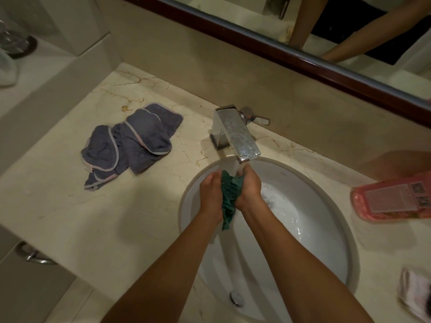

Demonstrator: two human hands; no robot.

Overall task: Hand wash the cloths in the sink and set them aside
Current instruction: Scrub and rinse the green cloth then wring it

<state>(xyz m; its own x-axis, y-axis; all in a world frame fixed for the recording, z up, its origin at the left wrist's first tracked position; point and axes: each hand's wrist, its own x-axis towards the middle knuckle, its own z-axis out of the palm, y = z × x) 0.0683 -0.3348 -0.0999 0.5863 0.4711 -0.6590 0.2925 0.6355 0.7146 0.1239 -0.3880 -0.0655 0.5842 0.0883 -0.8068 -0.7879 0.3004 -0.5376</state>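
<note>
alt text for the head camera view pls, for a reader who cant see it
Both hands, left hand and right hand, grip a green cloth under the running faucet over a white sink. Grey cloths lie on the marble counter; a pink bottle lies right.

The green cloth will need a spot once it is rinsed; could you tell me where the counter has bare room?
Bare counter lies left of the sink, in front of the grey cloths, and between those cloths and the tap. The right side is crowded: a pink bottle and a white cloth sit there.
</note>
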